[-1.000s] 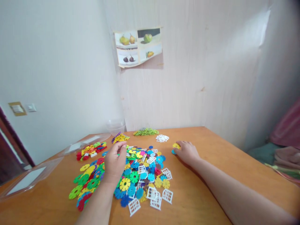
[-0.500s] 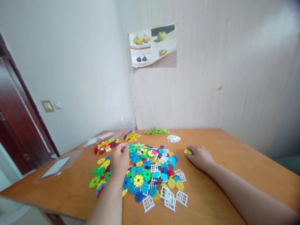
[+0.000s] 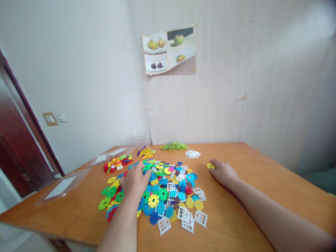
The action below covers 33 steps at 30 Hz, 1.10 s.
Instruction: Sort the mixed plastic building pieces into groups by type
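A mixed pile of flower-shaped plastic discs (image 3: 153, 201) in blue, green and yellow lies in front of me. White lattice window pieces (image 3: 201, 217) are scattered among them, mostly at the near right side. My left hand (image 3: 136, 180) is over the left part of the pile, palm down, thumb apart from the other fingers; no piece shows in it. To the right of the pile, my right hand (image 3: 224, 172) rests low at the table, its thumb and fingers closed on a yellow flower disc (image 3: 210, 166). Part of that disc is hidden by the fingers.
Behind the pile are red and mixed blocks (image 3: 117, 163), yellow and purple pieces (image 3: 146, 152), light green pieces (image 3: 173, 146) and a small stack of white window pieces (image 3: 193, 154). A clear plastic tub (image 3: 141, 139) and clear lids (image 3: 61, 187) stand at the left on the wooden table (image 3: 236, 224).
My left hand's fingers have spread from a closed pinch and it has come down over the pile. My right hand has shifted slightly with the yellow disc. The view has turned a little.
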### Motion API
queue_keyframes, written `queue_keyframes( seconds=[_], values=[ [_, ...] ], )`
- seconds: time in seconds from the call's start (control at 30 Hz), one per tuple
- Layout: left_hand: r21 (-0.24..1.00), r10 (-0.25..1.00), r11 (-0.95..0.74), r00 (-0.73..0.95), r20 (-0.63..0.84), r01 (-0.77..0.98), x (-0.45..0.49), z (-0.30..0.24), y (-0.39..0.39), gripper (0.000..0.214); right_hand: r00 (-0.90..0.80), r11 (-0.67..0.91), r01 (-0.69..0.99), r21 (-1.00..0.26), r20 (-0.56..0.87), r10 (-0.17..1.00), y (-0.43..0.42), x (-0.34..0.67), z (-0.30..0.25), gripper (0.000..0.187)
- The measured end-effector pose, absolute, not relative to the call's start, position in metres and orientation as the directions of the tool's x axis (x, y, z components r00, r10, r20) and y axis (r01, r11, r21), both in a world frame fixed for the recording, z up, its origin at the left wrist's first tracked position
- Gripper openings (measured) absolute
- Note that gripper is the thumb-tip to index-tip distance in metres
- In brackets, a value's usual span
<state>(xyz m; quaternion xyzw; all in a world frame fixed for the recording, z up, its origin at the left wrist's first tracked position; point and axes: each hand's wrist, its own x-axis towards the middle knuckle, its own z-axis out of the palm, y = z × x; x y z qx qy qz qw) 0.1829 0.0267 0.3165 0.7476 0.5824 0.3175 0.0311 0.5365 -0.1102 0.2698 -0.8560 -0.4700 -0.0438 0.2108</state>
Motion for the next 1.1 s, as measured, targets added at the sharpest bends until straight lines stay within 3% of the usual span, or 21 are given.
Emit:
queue_keyframes(
  seconds=[0.13, 0.43, 0.63, 0.73, 0.87, 0.97, 1.1],
  values=[
    [0.366, 0.890, -0.319, 0.143, 0.434, 0.874, 0.186, 0.318, 0.026, 0.036, 0.565, -0.478, 0.817, -0.323, 0.279, 0.777, -0.110, 0.538, 0.270, 0.054],
    [0.379, 0.905, -0.308, 0.146, 0.399, 0.872, 0.189, 0.314, 0.030, 0.029, 0.563, -0.471, 0.820, -0.324, 0.313, 0.765, -0.111, 0.532, 0.268, 0.054],
    [0.456, 0.825, -0.461, 0.178, 0.537, 0.761, 0.191, 0.311, 0.030, 0.032, 0.528, -0.421, 0.848, -0.321, 0.466, 0.710, -0.113, 0.520, 0.274, 0.048],
    [0.457, 0.705, -0.653, 0.264, 0.658, 0.604, 0.200, 0.311, 0.022, 0.034, 0.403, -0.266, 0.914, -0.307, 0.601, 0.690, -0.116, 0.499, 0.283, 0.042],
    [0.401, 0.553, -0.825, 0.424, 0.718, 0.397, 0.218, 0.314, -0.001, 0.044, 0.123, 0.056, 0.976, -0.212, 0.742, 0.659, -0.124, 0.457, 0.294, 0.039],
    [0.414, 0.494, -0.869, 0.529, 0.690, 0.271, 0.229, 0.317, -0.023, 0.052, -0.056, 0.245, 0.957, -0.153, 0.735, 0.676, -0.132, 0.429, 0.302, 0.038],
    [0.509, 0.467, -0.851, 0.627, 0.623, 0.129, 0.237, 0.317, -0.044, 0.063, -0.188, 0.369, 0.924, -0.103, 0.717, 0.672, -0.137, 0.413, 0.309, 0.038]
  ],
)
